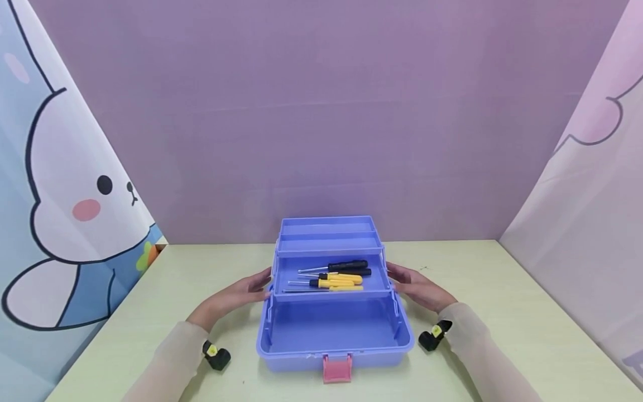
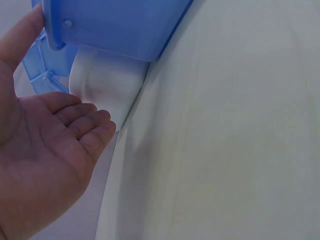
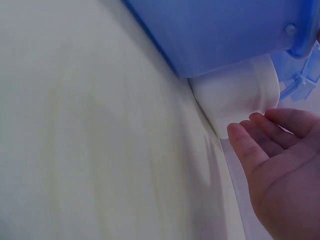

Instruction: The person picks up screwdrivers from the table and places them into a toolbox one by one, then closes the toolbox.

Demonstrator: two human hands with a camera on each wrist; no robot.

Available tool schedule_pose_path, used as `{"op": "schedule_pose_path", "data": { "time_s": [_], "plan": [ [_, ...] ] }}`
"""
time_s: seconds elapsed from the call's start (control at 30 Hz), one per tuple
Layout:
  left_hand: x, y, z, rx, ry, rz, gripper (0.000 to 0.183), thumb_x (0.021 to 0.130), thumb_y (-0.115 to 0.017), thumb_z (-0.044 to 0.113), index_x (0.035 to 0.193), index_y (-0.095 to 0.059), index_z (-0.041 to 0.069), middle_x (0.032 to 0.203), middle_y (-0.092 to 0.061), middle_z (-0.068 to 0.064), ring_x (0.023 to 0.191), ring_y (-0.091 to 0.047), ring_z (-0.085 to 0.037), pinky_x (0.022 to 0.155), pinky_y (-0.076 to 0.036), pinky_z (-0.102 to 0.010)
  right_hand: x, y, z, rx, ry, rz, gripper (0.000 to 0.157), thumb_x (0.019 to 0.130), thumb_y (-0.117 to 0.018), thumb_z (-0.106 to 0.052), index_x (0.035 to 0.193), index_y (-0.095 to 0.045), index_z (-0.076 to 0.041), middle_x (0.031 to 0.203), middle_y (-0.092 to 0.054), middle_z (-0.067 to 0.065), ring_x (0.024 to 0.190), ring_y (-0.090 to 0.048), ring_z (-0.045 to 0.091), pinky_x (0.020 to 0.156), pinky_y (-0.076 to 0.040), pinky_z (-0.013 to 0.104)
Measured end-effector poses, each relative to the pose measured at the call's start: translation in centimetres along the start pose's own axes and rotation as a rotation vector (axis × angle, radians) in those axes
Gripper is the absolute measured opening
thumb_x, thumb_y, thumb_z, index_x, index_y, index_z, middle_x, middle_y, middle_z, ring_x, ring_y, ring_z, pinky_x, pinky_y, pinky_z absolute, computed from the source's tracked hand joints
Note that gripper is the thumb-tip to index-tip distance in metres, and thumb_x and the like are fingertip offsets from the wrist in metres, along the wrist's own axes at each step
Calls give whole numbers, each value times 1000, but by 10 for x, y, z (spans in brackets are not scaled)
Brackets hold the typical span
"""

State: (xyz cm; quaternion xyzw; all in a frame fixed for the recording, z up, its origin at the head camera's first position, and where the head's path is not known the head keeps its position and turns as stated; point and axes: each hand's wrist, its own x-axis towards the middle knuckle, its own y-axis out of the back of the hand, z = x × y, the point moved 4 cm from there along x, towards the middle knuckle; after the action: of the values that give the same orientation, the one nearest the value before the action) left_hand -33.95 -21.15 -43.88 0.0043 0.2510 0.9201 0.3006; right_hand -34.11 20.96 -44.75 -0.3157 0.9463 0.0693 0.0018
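A blue-purple toolbox [image 1: 334,329] stands open on the table, its pink latch [image 1: 337,371] facing me. Several screwdrivers lie in its raised tray [image 1: 296,262]: black-handled ones [image 1: 349,265] at the back, yellow-handled ones [image 1: 346,277] in front. The lower compartment holds nothing visible. My left hand [image 1: 238,296] is at the box's left side, its thumb [image 2: 25,35] against the rim and the other fingers loosely bent beside it. On the opposite side, my right hand [image 1: 419,287] mirrors it, fingers [image 3: 245,145] loosely bent; its thumb is mostly out of the right wrist view.
A smooth white rounded object [image 2: 105,80] stands behind the box in the wrist views; its kind cannot be told. The pale table [image 1: 472,268] ends at a purple backdrop [image 1: 331,123], with printed cloths [image 1: 75,167] hanging on both sides.
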Motion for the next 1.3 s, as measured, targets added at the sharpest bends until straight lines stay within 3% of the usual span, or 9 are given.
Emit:
{"op": "schedule_pose_path", "data": {
  "time_s": [0.37,0.63,1.0,1.13,1.3],
  "plan": [
    [2,1,0,-31,-75,-46,75,96,-53,29,152,-10,6,157,-16,-17,143,-18,-37,114,-19,-54,2,1,1,-15,-3,-58,77,94,-57,-25,151,-10,-3,158,-13,16,145,-12,36,115,-14,53],
    [4,0,-5,-61,-72,-70,72,96,-53,27,151,-12,3,157,-17,-15,144,-18,-35,114,-21,-51,1,4,6,-50,-22,-96,72,96,-54,-25,151,-12,-1,157,-16,19,144,-13,38,115,-12,55],
    [6,0,-4,-75,-78,-87,71,96,-53,28,152,-14,8,157,-18,-13,144,-18,-34,114,-22,-50,0,3,5,-13,-6,-98,72,97,-52,-25,151,-10,-1,157,-13,19,144,-12,39,115,-12,55],
    [7,0,-5,-80,-71,-88,72,96,-54,27,152,-13,6,157,-17,-14,144,-19,-34,114,-23,-49,0,2,6,14,-16,-106,68,99,-49,-22,151,-9,-3,158,-12,18,144,-13,36,116,-18,47],
    [7,0,-5,-82,-69,-82,73,95,-54,28,152,-13,7,157,-18,-13,144,-19,-33,114,-24,-48,0,2,7,75,-30,-118,68,100,-47,-19,151,-6,-2,158,-9,18,144,-22,26,110,-33,27]
  ]
}}
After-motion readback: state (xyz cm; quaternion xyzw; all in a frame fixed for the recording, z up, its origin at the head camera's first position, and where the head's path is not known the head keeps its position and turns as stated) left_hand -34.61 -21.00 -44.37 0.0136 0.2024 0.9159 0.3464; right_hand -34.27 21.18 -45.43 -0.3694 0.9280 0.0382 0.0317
